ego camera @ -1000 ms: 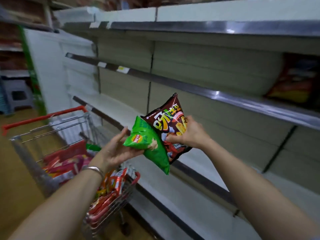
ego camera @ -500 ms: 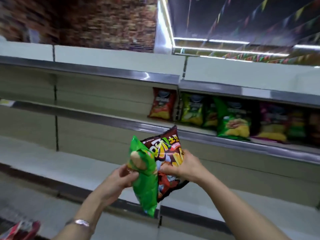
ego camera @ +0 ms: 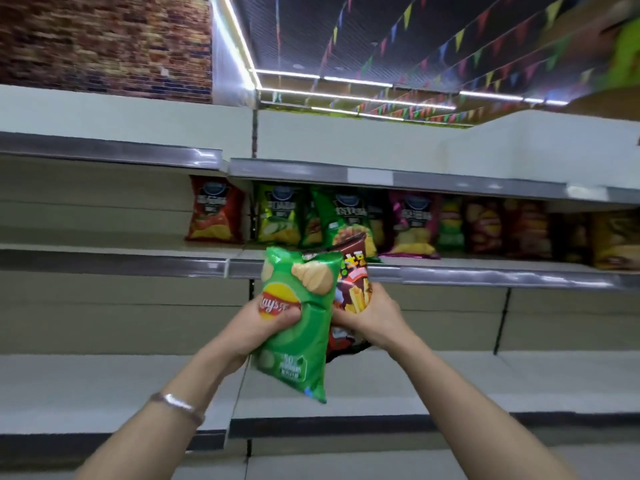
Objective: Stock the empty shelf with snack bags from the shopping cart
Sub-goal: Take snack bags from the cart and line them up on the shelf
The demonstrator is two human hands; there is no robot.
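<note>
Your green bag (ego camera: 300, 317) hides much of the dark bag (ego camera: 353, 299); the far-right shelf bags (ego camera: 613, 237) blur beyond reading.

The pale shelving unit (ego camera: 104, 299) has grey metal edge strips, and a row of snack bags (ego camera: 408, 226) stands upright on its middle shelf (ego camera: 485, 273) from the centre to the right, a red bag (ego camera: 213, 214) at the row's left end, while the lower shelf (ego camera: 86, 389) lies bare.
</note>
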